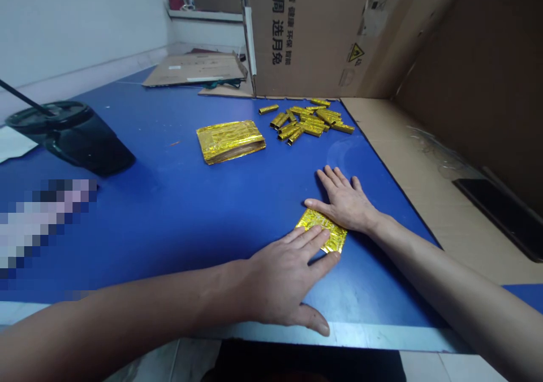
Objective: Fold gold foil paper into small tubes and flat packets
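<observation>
A shiny gold foil sheet (338,239) lies flat on the blue tabletop near its front edge. My left hand (288,274) rests open, its fingertips pressing on the sheet's near-left part. With fingers spread, my right hand (345,201) lies palm down, its thumb side over the sheet's far edge and its fingers on the table. Both hands hide parts of the sheet. Beyond them sits a stack of gold foil sheets (231,138). Farther right is a loose pile of small gold foil tubes (311,121), several with open ends showing.
At the left stands a dark tumbler (85,138) with a straw. Flat cardboard (197,68) lies at the back. Large cardboard panels (314,37) wall the back and right. A black flat object (500,215) lies on cardboard at the right. One area at left is pixelated.
</observation>
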### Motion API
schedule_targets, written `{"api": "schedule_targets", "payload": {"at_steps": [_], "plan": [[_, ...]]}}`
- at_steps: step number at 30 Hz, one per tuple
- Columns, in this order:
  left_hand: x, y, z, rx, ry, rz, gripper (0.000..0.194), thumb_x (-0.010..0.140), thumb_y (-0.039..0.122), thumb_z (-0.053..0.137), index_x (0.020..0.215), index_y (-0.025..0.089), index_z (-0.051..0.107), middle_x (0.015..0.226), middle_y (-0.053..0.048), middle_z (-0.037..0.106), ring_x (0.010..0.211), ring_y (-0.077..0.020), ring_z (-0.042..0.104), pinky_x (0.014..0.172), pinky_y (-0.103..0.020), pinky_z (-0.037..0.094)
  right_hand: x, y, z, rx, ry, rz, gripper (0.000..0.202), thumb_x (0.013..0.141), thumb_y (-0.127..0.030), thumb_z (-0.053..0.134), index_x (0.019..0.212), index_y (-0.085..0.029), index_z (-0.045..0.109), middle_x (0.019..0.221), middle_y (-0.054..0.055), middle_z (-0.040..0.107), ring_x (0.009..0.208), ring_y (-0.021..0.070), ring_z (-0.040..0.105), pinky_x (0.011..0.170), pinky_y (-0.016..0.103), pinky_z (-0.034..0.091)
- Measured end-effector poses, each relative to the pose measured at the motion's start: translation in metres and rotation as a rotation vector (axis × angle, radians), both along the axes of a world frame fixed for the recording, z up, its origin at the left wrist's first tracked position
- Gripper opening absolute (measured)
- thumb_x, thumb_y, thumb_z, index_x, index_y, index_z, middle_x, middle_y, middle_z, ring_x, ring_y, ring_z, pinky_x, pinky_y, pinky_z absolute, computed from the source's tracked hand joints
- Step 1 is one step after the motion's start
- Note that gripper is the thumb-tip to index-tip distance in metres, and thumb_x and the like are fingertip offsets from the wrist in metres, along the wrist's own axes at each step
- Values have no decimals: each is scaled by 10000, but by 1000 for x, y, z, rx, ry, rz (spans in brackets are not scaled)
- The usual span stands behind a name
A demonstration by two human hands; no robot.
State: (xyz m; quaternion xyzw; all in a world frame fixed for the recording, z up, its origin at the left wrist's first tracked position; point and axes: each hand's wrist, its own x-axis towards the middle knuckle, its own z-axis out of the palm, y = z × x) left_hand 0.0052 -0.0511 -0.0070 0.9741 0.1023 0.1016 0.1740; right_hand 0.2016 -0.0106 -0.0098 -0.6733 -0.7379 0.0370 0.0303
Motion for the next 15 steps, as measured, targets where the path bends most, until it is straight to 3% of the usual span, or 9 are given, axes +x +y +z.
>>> {"api": "schedule_targets", "payload": {"at_steps": [8,15], "plan": [[-2,-2,-3,6,33,13,873,703,702,387,1326,100,278,1395,-207,226,1298,-329,164,1037,-478,169,1,1,-3,28,-2,0,889,719,-741,192,1379,-147,197,1445,133,171,1316,305,99,999,570,139],[-10,-4,0,33,72,13,884,718,692,371,1311,40,298,1383,-216,248,1300,-307,174,1056,-431,148,0,0,-2,28,10,-6,903,708,-753,184,1379,-149,202,1446,135,165,1316,305,100,997,573,135]]}}
